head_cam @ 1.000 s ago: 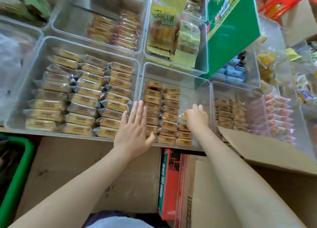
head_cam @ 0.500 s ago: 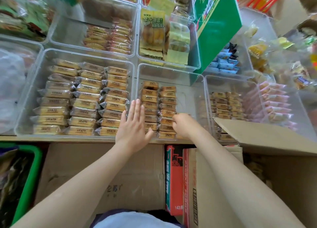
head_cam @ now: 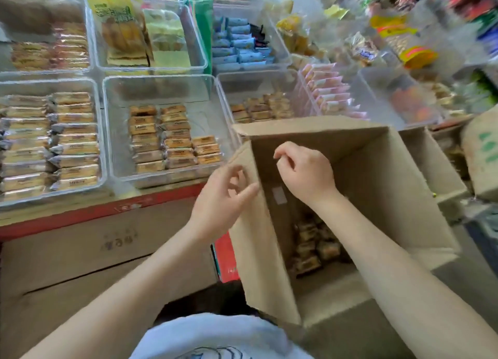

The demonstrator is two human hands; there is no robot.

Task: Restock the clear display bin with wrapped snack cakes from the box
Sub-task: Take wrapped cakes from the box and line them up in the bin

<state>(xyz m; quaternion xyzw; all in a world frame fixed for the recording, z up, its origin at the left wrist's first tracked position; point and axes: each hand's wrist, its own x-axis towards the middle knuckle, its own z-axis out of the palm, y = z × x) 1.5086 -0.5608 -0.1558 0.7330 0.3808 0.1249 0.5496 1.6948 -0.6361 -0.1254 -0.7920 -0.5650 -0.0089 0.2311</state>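
The clear display bin (head_cam: 161, 85) sits on the shelf ahead, left of centre. Rows of wrapped snack cakes (head_cam: 172, 140) fill its front half, and its back half is bare. An open cardboard box (head_cam: 382, 186) stands to its right, below the shelf edge, with more wrapped cakes (head_cam: 315, 246) lying at its bottom. My left hand (head_cam: 223, 197) is at the box's left wall, fingers loosely curled against the edge and holding nothing. My right hand (head_cam: 304, 175) hovers over the box opening with its fingers half curled and nothing in them.
A full clear bin of long wrapped cakes (head_cam: 54, 140) is at the left. Another bin with small cakes and pink packets (head_cam: 323, 94) is behind the box. More snack bins line the back. A closed carton (head_cam: 94, 250) and a red carton (head_cam: 226, 250) lie below the shelf.
Both hands have come off the display bin and moved right and down to the cardboard box. The view has swung right, so the open box fills the lower right.
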